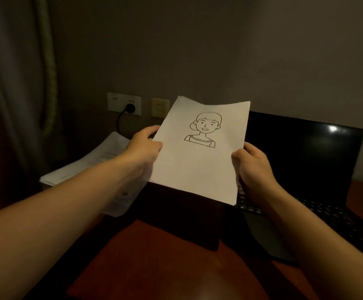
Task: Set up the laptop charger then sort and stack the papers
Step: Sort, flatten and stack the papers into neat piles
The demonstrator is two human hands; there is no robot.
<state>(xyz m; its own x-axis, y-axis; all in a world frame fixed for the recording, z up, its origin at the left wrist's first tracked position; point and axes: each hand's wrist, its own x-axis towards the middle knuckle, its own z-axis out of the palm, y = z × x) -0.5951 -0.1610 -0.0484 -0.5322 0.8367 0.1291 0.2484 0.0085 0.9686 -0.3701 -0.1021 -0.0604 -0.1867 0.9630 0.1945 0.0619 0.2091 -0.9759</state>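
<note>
1. Plug (130,108): black, seated in the wall socket (123,103), well to the left of the laptop (306,156) and behind it. Its cable dropped out of sight. We could not see the laptop end of the charger.
2. Printed stack (89,165): text pages lying flat on the desk (176,267), left of the laptop, with the edges loosely fanned.
3. Left hand (142,146): it gripped the left long edge of the held sheaf, thumb on the front face and fingers curled behind.
4. Held sheaf (198,165): several white sheets, the top one bearing a line drawing of a person.
   - It was raised off the desk and tilted toward us, in front of the laptop's left side, covering part of the screen.
   - We judged it light and limp, and likely to slide sheet against sheet.
   - It would probably sag or fan out if taken by one corner, and it would crease easily under a hard pinch.
   - The best hold, in our judgement, was on both long edges near mid-height, with the bottom edge free to tap square.
5. Right hand (252,163): it pinched the right long edge lower down, thumb on the front and fingers curled behind.
6. Laptop: open on the desk with the screen dark and the keyboard partly hidden behind the right forearm.
</note>
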